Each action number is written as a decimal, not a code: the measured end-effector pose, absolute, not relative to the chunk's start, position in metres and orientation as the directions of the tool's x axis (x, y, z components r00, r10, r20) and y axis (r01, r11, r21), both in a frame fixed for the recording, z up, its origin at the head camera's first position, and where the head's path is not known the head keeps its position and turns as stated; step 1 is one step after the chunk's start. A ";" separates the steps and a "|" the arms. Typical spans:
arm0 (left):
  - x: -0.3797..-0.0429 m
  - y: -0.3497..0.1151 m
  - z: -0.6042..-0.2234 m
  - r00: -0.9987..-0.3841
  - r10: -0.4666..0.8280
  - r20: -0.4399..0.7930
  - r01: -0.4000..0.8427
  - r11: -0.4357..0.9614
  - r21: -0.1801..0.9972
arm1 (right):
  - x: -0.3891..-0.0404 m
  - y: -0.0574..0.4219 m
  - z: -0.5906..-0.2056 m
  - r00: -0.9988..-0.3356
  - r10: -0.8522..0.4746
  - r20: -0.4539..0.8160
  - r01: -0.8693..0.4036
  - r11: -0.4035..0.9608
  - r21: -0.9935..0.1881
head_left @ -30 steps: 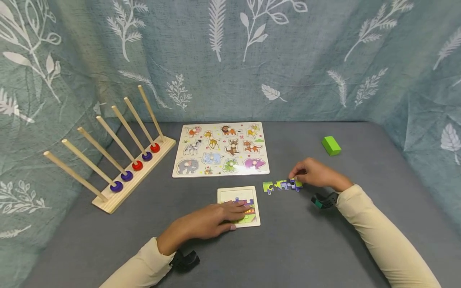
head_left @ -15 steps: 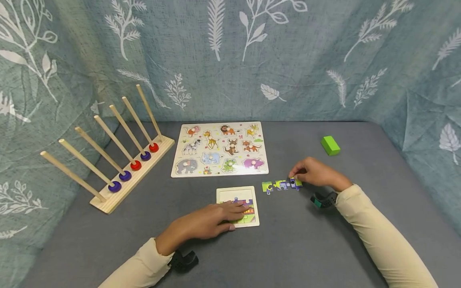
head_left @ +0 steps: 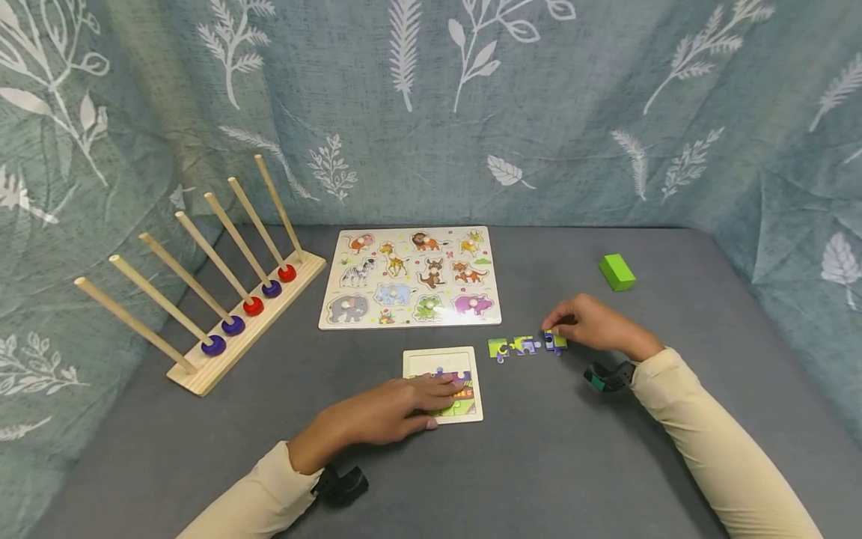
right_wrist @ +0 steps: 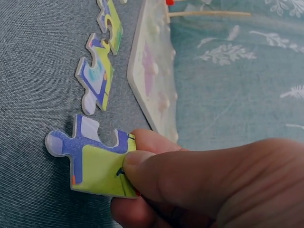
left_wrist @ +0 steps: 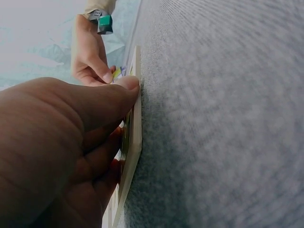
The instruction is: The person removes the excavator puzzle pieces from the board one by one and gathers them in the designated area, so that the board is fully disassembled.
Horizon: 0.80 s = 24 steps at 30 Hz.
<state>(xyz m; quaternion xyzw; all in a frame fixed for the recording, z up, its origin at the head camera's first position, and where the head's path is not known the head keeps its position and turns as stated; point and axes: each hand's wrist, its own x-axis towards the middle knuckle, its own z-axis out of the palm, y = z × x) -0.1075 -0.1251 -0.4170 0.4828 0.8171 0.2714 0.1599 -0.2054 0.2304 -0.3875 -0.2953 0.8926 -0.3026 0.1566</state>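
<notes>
My right hand (head_left: 592, 326) pinches a green and purple jigsaw piece (right_wrist: 102, 166) between thumb and fingers, low over the grey table. Two more jigsaw pieces lie in a row to its left: a middle one (right_wrist: 95, 78) and an outer one (head_left: 498, 349). My left hand (head_left: 397, 410) rests with extended fingers on a small wooden puzzle tray (head_left: 441, 359), its thumb at the near edge. Joined colourful pieces (head_left: 465, 408) fill the tray's lower part, partly hidden under the fingers; bare wood shows along its upper part.
Behind the tray lies a larger animal peg puzzle board (head_left: 412, 278). At left stands a wooden rack (head_left: 259, 322) with upright rods and red and purple rings. A green block (head_left: 616, 272) sits at the back right, and a patterned curtain (head_left: 572, 112) hangs behind the table.
The pinched jigsaw piece has shifted slightly right, leaving a wider gap to the middle piece. My left hand stays on the tray, and the head view has moved a little.
</notes>
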 end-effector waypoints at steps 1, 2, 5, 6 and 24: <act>-0.108 -0.125 -0.417 -0.483 0.876 0.001 0.702 0.386 0.598 | -0.206 0.230 -0.388 -0.778 -0.621 -0.099 -0.430 0.641 -0.636; -0.108 -0.125 -0.417 -0.483 0.876 0.001 0.702 0.386 0.599 | -0.206 0.230 -0.389 -0.777 -0.622 -0.099 -0.430 0.639 -0.638; -0.108 -0.126 -0.417 -0.484 0.875 -0.010 0.695 0.391 0.604 | -0.207 0.230 -0.392 -0.773 -0.626 -0.103 -0.427 0.634 -0.645; -0.108 -0.126 -0.417 -0.484 0.875 -0.014 0.692 0.392 0.606 | -0.207 0.231 -0.393 -0.772 -0.627 -0.105 -0.427 0.633 -0.646; -0.106 -0.124 -0.416 -0.540 0.842 -0.007 0.645 0.419 0.639 | -0.205 0.231 -0.391 -0.785 -0.615 -0.068 -0.451 0.645 -0.617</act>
